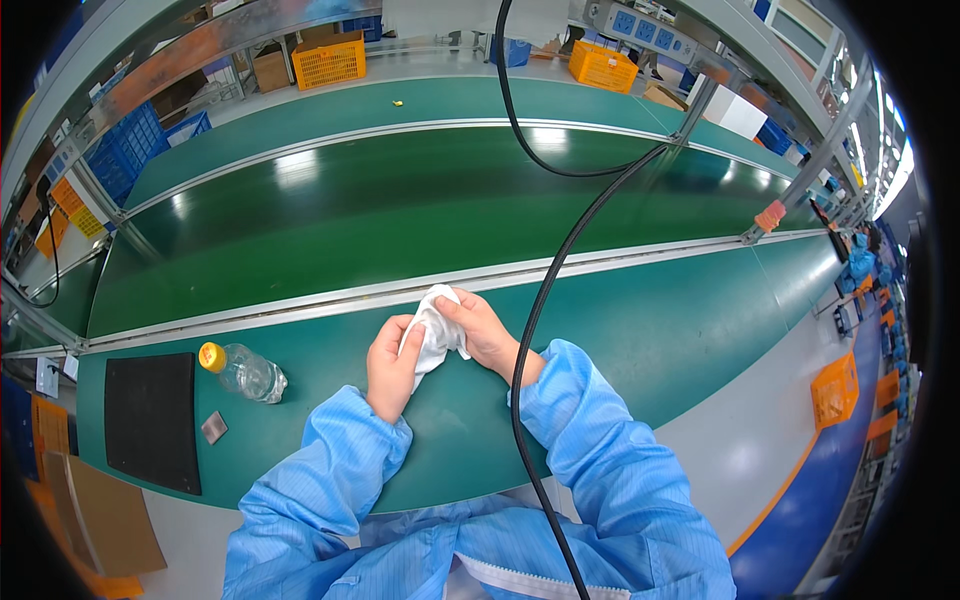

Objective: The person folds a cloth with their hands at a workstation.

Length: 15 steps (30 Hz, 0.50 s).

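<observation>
Both hands are together above the green workbench (640, 340). The left hand (391, 364) and right hand (487, 333) each grip the white cloth (435, 330), bunched between them. A clear bottle (243, 371) lies left of the left hand; a black cable (535, 330) crosses the right wrist.

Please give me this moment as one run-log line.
left hand: holds white cloth | right hand: holds same cloth | nearby: bottle lying on table, black mat

Green workbench (640, 340) beside a glossy conveyor belt (400, 210), orange crates (330, 60) behind.
</observation>
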### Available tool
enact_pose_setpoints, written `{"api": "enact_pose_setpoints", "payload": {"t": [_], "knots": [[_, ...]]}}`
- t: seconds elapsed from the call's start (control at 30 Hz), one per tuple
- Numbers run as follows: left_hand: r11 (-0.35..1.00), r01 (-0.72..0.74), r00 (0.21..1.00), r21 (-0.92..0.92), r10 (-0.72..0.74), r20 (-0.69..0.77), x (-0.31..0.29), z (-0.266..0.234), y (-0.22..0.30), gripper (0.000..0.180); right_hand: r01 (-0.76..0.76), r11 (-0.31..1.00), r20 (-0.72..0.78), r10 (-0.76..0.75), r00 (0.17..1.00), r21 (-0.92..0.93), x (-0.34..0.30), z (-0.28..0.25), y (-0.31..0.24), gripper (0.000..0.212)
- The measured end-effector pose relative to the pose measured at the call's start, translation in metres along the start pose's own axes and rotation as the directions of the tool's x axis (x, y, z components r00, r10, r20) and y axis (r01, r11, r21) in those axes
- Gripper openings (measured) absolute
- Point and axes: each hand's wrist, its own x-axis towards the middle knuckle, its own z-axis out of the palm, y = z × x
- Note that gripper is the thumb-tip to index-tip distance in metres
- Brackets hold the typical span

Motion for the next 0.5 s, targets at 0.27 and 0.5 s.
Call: {"api": "enact_pose_setpoints", "payload": {"t": [0.27,0.5], "knots": [[1.0,-0.017,1.0,0.003,0.017,0.005,0.0005,-0.001,-0.0016,0.014,-0.002,1.0,0.005,0.002,1.0,0.004,0.0006,-0.0018,0.001,0.025],[1.0,-0.009,1.0,-0.007,0.009,0.009,0.0003,-0.0013,-0.002,0.014,-0.006,1.0,0.001,0.006,1.0,0.022,0.0002,-0.0021,0.0012,0.025]]}}
